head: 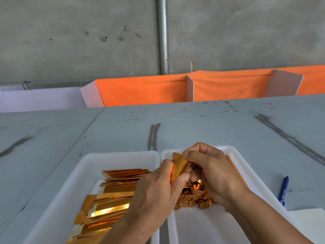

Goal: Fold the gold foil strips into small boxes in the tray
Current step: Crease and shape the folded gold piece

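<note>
1. Presently, one gold strip point(181, 166) is held between both hands, raised above the gap between two white trays; it looks partly creased.
2. Left hand point(154, 189): curled round the strip's near end, thumb pressed on the foil face. Right hand point(211, 171): fingers curled, far end pinched.
3. The strip's long axis is judged to run roughly away from the body, tilted upward. It is gripped by both hands, so neither is nearer.
4. Flat strips point(112, 196) are stacked in the left tray point(84, 166), below and outward of the left hand.
5. Folded boxes point(193, 196) are heaped in the right tray point(202, 226), directly beneath the right hand, which is judged better placed for the drop.
6. A blue pen point(284, 189) is noted well to the right of the right hand.
</note>
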